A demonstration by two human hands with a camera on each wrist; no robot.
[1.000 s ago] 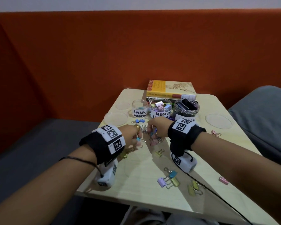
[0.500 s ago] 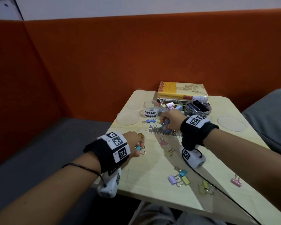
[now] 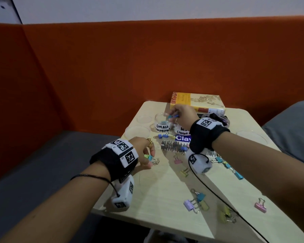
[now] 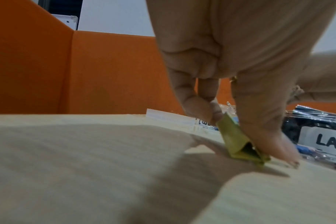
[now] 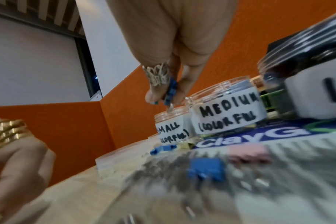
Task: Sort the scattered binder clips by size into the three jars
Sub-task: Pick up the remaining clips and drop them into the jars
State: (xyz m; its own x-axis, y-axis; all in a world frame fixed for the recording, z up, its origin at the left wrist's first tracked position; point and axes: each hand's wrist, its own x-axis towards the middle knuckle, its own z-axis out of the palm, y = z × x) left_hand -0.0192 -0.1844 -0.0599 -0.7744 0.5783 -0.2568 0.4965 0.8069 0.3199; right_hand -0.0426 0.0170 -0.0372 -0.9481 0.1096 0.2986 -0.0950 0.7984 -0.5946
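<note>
My right hand pinches a small blue binder clip between thumb and fingers, just above the open mouth of the jar labelled SMALL. The MEDIUM jar stands to its right, half hidden by my wrist in the head view. The LARGE jar with black clips is further right. My left hand pinches a yellow-green clip that touches the table near its left edge. Loose clips lie about: two small blue ones, a pink one, a purple-blue-yellow cluster.
A yellow book lies behind the jars. Clear jar lids rest on the table left and right. A printed card lies before the jars. A black cable crosses the table. More clips sit near the front edge.
My right hand has lifted the blue clip from the table's middle and carried it back over the SMALL jar. My left hand stays low at the left, still on its clip.
</note>
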